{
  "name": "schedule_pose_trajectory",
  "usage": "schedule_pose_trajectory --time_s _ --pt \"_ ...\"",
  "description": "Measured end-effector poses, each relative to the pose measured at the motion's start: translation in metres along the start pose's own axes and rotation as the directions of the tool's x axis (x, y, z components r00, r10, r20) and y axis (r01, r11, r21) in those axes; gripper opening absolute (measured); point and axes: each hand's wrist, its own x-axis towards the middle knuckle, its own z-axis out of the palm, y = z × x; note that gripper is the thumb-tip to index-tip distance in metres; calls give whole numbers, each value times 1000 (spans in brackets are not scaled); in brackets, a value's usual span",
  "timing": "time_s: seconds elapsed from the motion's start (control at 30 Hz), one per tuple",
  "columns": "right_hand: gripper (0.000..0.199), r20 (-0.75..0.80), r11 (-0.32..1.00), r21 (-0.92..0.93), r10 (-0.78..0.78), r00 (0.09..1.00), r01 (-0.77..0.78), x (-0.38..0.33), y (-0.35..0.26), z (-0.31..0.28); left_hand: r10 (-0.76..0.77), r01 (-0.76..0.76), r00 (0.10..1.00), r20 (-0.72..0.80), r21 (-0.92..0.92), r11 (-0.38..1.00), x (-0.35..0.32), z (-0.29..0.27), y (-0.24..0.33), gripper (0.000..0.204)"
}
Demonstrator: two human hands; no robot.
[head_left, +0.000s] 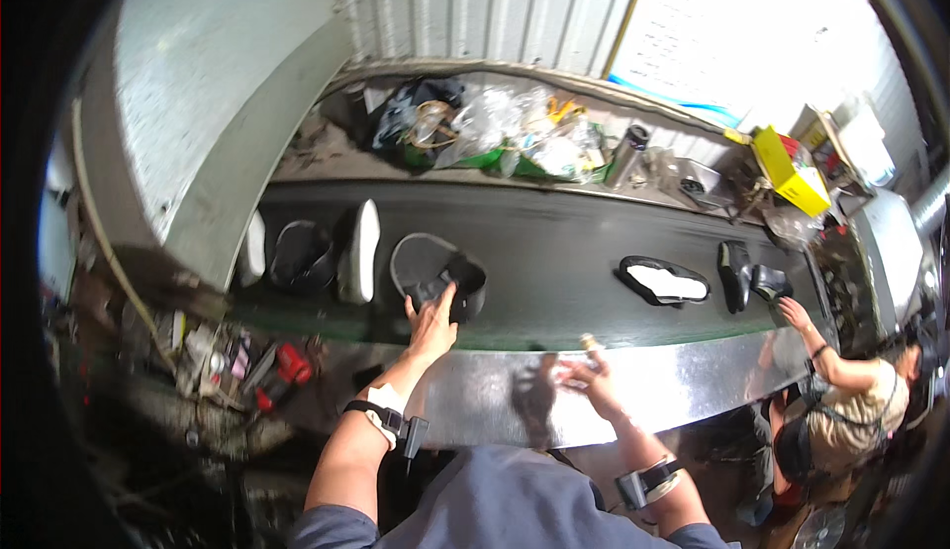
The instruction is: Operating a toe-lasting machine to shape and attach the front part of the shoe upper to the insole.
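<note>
A dark conveyor belt (554, 232) runs across in front of me. My left hand (432, 327) reaches over its near edge, fingers spread and touching a black slipper-like shoe (471, 277) with a wide opening. Left of that shoe, a pale sole (360, 252) stands on its edge beside another black shoe (302, 257). My right hand (594, 383) hovers over the metal ledge (683, 381), smeared by motion. Its fingers are closed round a small object with a pale tip (588, 341), too blurred to name.
A white-topped black shoe (665, 282) and two black shoes (733, 277) lie farther right on the belt. A co-worker's hand (792, 313) is by them. Plastic bags (490, 123) and a metal flask (628, 153) line the back shelf. A grey machine hood (198, 103) covers the belt's left end.
</note>
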Motion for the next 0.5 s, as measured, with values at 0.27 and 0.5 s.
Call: schedule_pose_trajectory --time_s 0.27,0.5 --pt "37 77 732 650 200 977 -201 -4 27 43 155 -81 986 64 -632 771 81 -52 17 51" --pt "95 -231 966 230 169 958 -115 10 45 80 -521 567 809 -274 124 815 80 -17 -172 103"
